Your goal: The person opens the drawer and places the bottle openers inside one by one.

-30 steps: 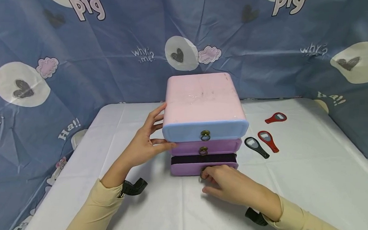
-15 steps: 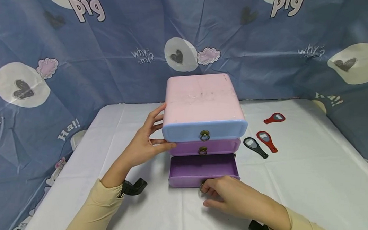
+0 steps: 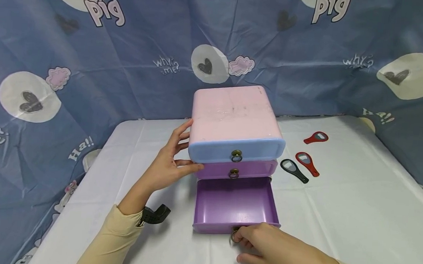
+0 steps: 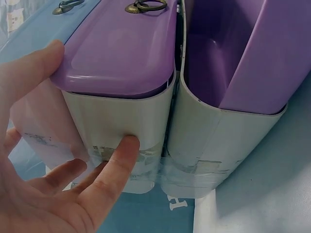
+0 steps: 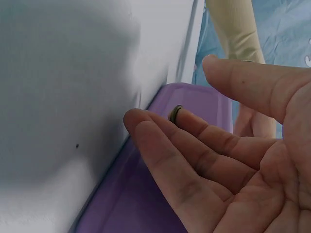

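"Right grip (image 3: 277, 249): what's it got?"

"One finger hooked through the ring pull (image 5: 173, 114) on the bottom drawer (image 3: 230, 208), fingers half curled, thumb held away."

"And the left grip (image 3: 166, 163)?"

"Fingers spread against the left side of the drawer stack (image 3: 234, 115), thumb at the middle drawer (image 3: 214, 172), clasping nothing."

"What's changed?"

"Over the last second the bottom drawer slid out over the worktop (image 3: 351, 199). Its purple floor now shows, so I'd judge the pull well along."

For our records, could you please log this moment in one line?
left hand: touching drawer unit; right hand: hooking ring pull; bottom drawer: pulled out; upper drawers: closed
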A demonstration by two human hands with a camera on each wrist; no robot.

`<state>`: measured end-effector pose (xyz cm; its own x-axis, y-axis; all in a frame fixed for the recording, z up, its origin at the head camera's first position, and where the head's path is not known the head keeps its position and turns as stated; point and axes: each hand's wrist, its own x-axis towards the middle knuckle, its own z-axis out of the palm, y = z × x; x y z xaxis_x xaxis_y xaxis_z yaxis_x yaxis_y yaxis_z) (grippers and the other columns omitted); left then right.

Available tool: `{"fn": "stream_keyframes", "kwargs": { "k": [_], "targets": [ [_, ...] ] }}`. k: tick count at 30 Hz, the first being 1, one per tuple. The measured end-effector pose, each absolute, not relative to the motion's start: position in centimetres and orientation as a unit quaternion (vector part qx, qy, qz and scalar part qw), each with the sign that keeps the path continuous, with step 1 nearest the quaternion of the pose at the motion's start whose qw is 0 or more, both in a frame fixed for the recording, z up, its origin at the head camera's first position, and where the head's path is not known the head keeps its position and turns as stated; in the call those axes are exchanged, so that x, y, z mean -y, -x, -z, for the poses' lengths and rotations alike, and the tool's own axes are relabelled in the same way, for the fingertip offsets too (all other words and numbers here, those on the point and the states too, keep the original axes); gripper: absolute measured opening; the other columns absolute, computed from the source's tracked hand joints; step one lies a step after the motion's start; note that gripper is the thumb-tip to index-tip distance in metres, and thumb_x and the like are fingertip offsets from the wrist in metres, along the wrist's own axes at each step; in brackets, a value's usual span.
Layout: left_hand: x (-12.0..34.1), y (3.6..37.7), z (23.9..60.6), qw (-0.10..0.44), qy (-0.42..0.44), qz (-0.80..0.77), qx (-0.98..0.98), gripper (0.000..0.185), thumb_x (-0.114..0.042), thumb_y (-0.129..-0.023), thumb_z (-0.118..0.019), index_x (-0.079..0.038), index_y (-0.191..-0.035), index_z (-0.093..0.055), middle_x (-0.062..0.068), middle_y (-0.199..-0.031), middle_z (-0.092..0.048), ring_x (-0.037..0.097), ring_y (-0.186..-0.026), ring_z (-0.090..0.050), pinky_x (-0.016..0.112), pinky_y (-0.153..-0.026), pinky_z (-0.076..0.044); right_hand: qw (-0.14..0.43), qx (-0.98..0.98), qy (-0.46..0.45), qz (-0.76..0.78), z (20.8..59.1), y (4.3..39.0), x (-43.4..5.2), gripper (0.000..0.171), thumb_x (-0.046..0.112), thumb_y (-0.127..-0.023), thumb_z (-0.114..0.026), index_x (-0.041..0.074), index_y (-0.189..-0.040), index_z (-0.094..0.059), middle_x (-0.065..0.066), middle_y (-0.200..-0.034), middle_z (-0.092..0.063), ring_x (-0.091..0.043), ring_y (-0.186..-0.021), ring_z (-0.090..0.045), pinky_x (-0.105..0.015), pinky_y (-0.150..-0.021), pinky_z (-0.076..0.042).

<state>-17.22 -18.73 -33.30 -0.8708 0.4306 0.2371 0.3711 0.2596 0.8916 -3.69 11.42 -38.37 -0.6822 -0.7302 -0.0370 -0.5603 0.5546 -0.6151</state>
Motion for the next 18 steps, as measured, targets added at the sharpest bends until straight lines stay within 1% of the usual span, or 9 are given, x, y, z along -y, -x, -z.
{"fn": "stream_keyframes", "kwargs": {
  "k": [2, 4, 6, 7, 9, 12, 18],
  "targets": [
    [18.7, 17.3, 33.4, 0.028, -0.253, -0.552, -0.794, 0.116, -0.002, -0.088, -0.088, -0.054, -0.166, -0.021, 0.011, -0.167, -0.036, 0.035, -0.150, -0.051, 0.035, -0.095, -0.065, 0.159, -0.866, 0.371, 0.295, 38.4, 3.4, -11.5, 0.013, 0.025, -0.100, -0.079, 0.018, -0.109, -0.073, 0.021, -0.092, -0.062, 0.009, -0.081, -0.053, -0.015, -0.073, -0.051],
    [18.6, 17.3, 33.5, 0.028, -0.252, -0.550, -0.795, 0.116, -0.002, -0.088, -0.089, -0.055, -0.166, -0.021, 0.011, -0.168, -0.035, 0.035, -0.151, -0.050, 0.035, -0.095, -0.065, 0.165, -0.862, 0.372, 0.303, 38.5, 3.1, -11.5, 0.012, 0.025, -0.100, -0.078, 0.018, -0.109, -0.073, 0.021, -0.088, -0.059, 0.009, -0.078, -0.051, -0.014, -0.072, -0.049],
    [18.6, 17.3, 33.6, 0.029, -0.252, -0.549, -0.796, 0.116, -0.003, -0.088, -0.089, -0.055, -0.166, -0.021, 0.011, -0.168, -0.035, 0.035, -0.152, -0.049, 0.036, -0.095, -0.065, 0.169, -0.861, 0.371, 0.305, 38.7, 2.9, -11.5, 0.015, 0.026, -0.100, -0.078, 0.016, -0.111, -0.074, 0.021, -0.088, -0.061, 0.010, -0.077, -0.050, -0.014, -0.071, -0.049],
    [18.5, 17.3, 33.6, 0.029, -0.252, -0.549, -0.797, 0.116, -0.003, -0.088, -0.089, -0.055, -0.166, -0.021, 0.011, -0.168, -0.035, 0.035, -0.152, -0.048, 0.036, -0.095, -0.065, 0.176, -0.860, 0.367, 0.308, 38.7, 2.8, -11.5, 0.016, 0.026, -0.101, -0.078, 0.016, -0.112, -0.074, 0.021, -0.091, -0.063, 0.010, -0.078, -0.051, -0.014, -0.072, -0.050],
    [18.5, 17.3, 33.7, 0.029, -0.253, -0.549, -0.796, 0.116, -0.003, -0.088, -0.089, -0.055, -0.166, -0.021, 0.011, -0.168, -0.035, 0.035, -0.153, -0.048, 0.036, -0.095, -0.065, 0.186, -0.861, 0.362, 0.306, 38.8, 2.7, -11.6, 0.018, 0.028, -0.101, -0.078, 0.015, -0.113, -0.074, 0.021, -0.091, -0.063, 0.009, -0.078, -0.050, -0.015, -0.071, -0.049],
    [18.5, 17.3, 33.7, 0.031, -0.253, -0.551, -0.795, 0.116, -0.003, -0.087, -0.089, -0.055, -0.166, -0.021, 0.011, -0.168, -0.035, 0.035, -0.153, -0.048, 0.036, -0.094, -0.066, 0.192, -0.860, 0.365, 0.301, 38.9, 2.4, -11.6, 0.023, 0.030, -0.101, -0.078, 0.014, -0.117, -0.075, 0.019, -0.099, -0.068, 0.009, -0.083, -0.053, -0.016, -0.072, -0.051],
    [18.8, 17.2, 33.5, 0.026, -0.253, -0.552, -0.794, 0.117, -0.003, -0.087, -0.089, -0.055, -0.166, -0.020, 0.010, -0.167, -0.036, 0.033, -0.150, -0.051, 0.035, -0.095, -0.065, 0.198, -0.863, 0.360, 0.293, 38.9, 1.5, -11.4, 0.022, 0.028, -0.100, -0.078, 0.016, -0.118, -0.074, 0.021, -0.095, -0.061, 0.008, -0.084, -0.052, -0.015, -0.073, -0.048]
  ]
}}
